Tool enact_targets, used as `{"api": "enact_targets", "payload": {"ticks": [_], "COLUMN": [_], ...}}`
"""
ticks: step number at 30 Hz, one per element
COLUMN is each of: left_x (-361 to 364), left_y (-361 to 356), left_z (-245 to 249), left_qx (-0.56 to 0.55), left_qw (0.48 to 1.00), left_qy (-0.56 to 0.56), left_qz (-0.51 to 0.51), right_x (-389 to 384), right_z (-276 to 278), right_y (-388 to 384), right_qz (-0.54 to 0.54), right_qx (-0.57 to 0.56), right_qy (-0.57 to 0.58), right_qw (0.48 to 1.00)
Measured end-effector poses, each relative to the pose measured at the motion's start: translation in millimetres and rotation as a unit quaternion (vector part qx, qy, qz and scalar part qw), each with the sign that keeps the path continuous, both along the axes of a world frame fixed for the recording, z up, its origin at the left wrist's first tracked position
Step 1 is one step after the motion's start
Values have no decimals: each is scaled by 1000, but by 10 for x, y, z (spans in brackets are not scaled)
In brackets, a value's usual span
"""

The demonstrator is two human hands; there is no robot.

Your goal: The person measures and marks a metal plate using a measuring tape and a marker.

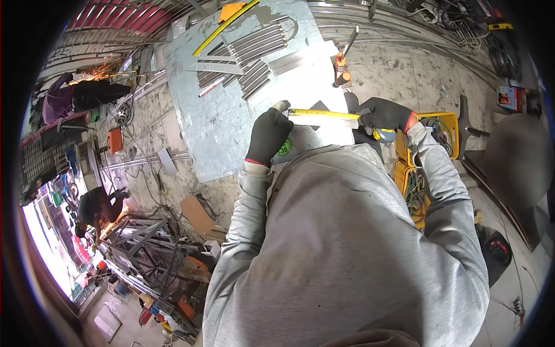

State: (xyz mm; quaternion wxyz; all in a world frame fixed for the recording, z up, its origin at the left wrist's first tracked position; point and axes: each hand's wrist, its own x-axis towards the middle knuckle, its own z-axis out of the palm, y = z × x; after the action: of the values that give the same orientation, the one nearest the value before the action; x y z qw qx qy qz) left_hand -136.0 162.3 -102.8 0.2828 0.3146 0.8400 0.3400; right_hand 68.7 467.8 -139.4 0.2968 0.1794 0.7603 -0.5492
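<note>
My right hand (388,113), in a black glove, grips a tape measure (385,135) near the right edge of the metal-topped table (199,139). Its yellow blade (324,113) is drawn out leftward along a flat metal strip (326,122). My left hand (270,136), also gloved, is closed at the blade's far end and the strip's left end; the exact pinch is hidden by the fingers. Just beside the left hand lies a green round disc (284,148). A small dark plate (319,106) sits behind the blade.
Cut metal tubes (257,46), a metal square (217,67), a red-and-white marker (211,87) and a long yellow rule (222,29) lie on the table. An orange clamp (341,70) stands at its right edge. Yellow bins (445,118) are at right. At left, a person (99,207) crouches near sparks.
</note>
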Motion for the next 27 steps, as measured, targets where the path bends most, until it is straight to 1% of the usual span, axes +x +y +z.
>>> {"api": "enact_targets", "payload": {"ticks": [2, 4, 8, 10, 11, 13, 14, 16, 17, 20, 22, 23, 25, 26, 27], "left_x": [-1, -7, -27, -39, -42, -45, -52, -58, -57, -48, -52, -57, -70, -72, -74], "left_y": [-3, 14, -12, -2, -1, 0, 1, 3, 2, -22, -21, -23, -29, -37, -44], "left_z": [-7, 6, -62, -59, -54, -34, -24, 7, -7, -77, -117, -134, -173, -191, -202], "left_qx": [-1, -15, 4, -8, -8, 1, 1, -16, -15, 4, 21, 21, 17, 17, 33], "left_qw": [1000, 1000, 1000, 999, 999, 1000, 1000, 998, 998, 999, 999, 999, 999, 999, 999], "left_qy": [-16, 22, 1, 36, 36, 2, 2, -62, -63, -37, -28, -28, 17, 16, 6], "left_qz": [5, -16, -9, -29, -30, -25, -25, -12, -11, -19, -24, -23, -37, -36, -29], "right_x": [9, 16, 10, 0, 4, 10, 7, 0, -10, -45, -99, -82, -47, -45, -69], "right_z": [17, 21, 35, 71, 80, 88, 91, 102, 114, 171, 266, 221, 136, 100, 119], "right_y": [-13, -16, -13, -28, -36, -48, -52, -59, -49, -41, -59, -61, -81, -47, -19], "right_qz": [-7, -16, -14, -8, -8, -34, -33, -46, -45, -26, -26, -25, -45, -44, -31], "right_qx": [-1, 19, 6, 10, 10, -26, -26, -45, -44, -45, -51, -51, 25, 26, 2], "right_qy": [-1, 0, -14, -10, -10, -7, -7, -7, -8, 17, -23, -23, 44, 43, 1], "right_qw": [1000, 1000, 1000, 1000, 1000, 999, 999, 998, 998, 998, 998, 998, 998, 998, 1000]}}
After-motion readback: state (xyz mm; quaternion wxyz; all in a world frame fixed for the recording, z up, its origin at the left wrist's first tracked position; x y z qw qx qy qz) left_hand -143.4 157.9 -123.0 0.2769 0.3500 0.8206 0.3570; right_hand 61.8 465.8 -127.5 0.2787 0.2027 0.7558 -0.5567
